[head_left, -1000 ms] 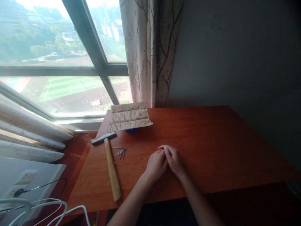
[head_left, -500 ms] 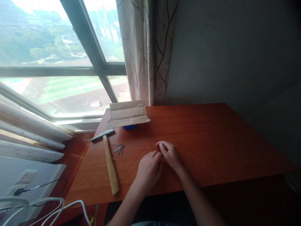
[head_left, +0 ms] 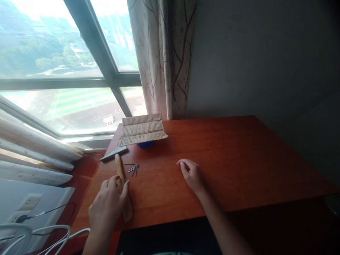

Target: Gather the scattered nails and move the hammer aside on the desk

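Note:
A hammer [head_left: 118, 165] with a pale wooden handle and a grey metal head lies near the table's left edge. My left hand [head_left: 107, 206] is over the lower part of its handle, fingers curling round it. Right beside the handle lie several thin nails [head_left: 132, 168]. My right hand [head_left: 191, 176] rests on the reddish wooden table [head_left: 239, 159] near its middle, fingers loosely curled, nothing visible in them. A perforated piece of cardboard [head_left: 142, 129] sits at the far left corner on top of a blue object [head_left: 145, 144].
A window [head_left: 53, 71] fills the left, with a patterned curtain [head_left: 164, 60] hanging behind the table's far edge. A grey wall stands behind. At lower left are a power socket [head_left: 26, 203] and white cables [head_left: 39, 235]. Rolled curtain fabric [head_left: 34, 156] lies along the sill.
My hands were together at the table's middle. My left hand has moved left and down to the hammer's handle. My right hand has stayed in place.

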Motion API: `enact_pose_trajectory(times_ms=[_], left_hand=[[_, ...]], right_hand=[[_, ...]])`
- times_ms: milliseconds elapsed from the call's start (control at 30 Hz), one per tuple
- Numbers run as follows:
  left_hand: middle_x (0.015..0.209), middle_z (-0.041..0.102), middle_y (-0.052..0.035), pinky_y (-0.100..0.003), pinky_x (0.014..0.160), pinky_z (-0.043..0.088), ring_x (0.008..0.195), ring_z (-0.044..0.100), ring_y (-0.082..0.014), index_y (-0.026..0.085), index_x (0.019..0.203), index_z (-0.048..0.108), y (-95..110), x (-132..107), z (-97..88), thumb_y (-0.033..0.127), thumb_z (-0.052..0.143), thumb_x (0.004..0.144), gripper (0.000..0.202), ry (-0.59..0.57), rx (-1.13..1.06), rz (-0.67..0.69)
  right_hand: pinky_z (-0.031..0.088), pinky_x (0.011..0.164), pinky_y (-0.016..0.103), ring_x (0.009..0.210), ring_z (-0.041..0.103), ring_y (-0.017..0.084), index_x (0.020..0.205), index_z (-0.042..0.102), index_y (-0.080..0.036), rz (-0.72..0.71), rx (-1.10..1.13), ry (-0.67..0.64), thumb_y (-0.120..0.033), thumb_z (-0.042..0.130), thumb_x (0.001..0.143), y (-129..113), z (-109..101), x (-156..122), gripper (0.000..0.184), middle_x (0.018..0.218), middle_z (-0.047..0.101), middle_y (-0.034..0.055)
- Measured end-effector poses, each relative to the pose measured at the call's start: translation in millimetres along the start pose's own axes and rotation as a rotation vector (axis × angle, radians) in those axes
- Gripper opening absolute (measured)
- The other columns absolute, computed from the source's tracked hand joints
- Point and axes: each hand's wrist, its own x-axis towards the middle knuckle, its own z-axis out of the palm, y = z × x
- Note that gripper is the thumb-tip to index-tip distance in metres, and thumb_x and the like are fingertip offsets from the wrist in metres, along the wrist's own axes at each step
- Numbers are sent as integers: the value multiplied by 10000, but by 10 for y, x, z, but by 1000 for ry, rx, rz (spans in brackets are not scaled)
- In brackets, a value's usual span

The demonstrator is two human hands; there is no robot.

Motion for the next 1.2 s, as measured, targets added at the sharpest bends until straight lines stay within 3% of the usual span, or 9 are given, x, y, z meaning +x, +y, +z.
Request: enact_pose_trajectory(times_ms=[200,400,567,733,867,933,1000,1100,1200], left_hand=[[1096,699,-182,-499,772,483,1012,662,-447,203,1340,419,-16,105,-9,680,239,920,661,-135,19,-93],[1129,694,-211,-497,798,489,1031,664,-444,181,1458,312,-32,145,25,668,235,921,729,-132,36,-87],[1061,709,-187,-474,782,487,1016,670,-431,175,1489,279,-51,184,38,625,302,920,726,-108,-29,-60],[904,713,-104,-438,768,490,983,678,-396,183,1467,333,-100,301,69,589,473,857,747,-38,-277,-49],[844,711,-67,-352,679,526,793,699,-285,155,1444,358,-130,379,137,474,644,728,834,-64,-847,-157],[795,696,-31,-285,590,509,643,660,-205,163,1394,411,-140,396,154,406,678,681,800,-100,-1136,-218],[736,662,4,-232,526,466,557,593,-146,161,1231,538,-163,415,153,384,705,639,655,-129,-1296,-230],[665,606,25,-192,470,399,523,513,-104,147,889,601,-212,448,141,399,754,572,434,-194,-1383,-202],[640,577,36,-173,459,361,516,468,-84,151,782,568,-190,417,159,428,783,550,420,-186,-1418,-209]], right_hand=[[522,734,297,814,678,198,896,680,-221,-3,-18,-19,-263,456,956,19,14,-4,236,880,728,60],[527,729,298,801,678,196,887,687,-219,-9,-28,-26,-252,455,952,39,21,-4,243,875,731,62],[527,722,300,799,682,198,891,692,-219,-9,-35,-34,-236,459,946,34,17,-3,241,884,737,63],[525,722,297,799,683,200,890,692,-224,-6,-34,-39,-241,460,947,25,10,-4,240,880,735,61],[525,729,298,800,685,199,888,690,-229,-8,-34,-40,-244,459,947,22,11,-2,239,877,734,58],[526,730,297,799,685,198,890,688,-229,-7,-34,-40,-245,459,947,21,12,-2,237,879,735,57],[526,727,295,795,684,196,890,688,-225,-3,-38,-42,-245,461,948,20,13,-2,235,878,734,58],[522,719,288,787,681,193,882,688,-221,-1,-43,-43,-242,461,948,23,16,-2,237,870,732,60],[515,710,276,785,677,186,877,686,-220,-1,-44,-45,-233,462,945,27,21,4,235,865,730,56]])
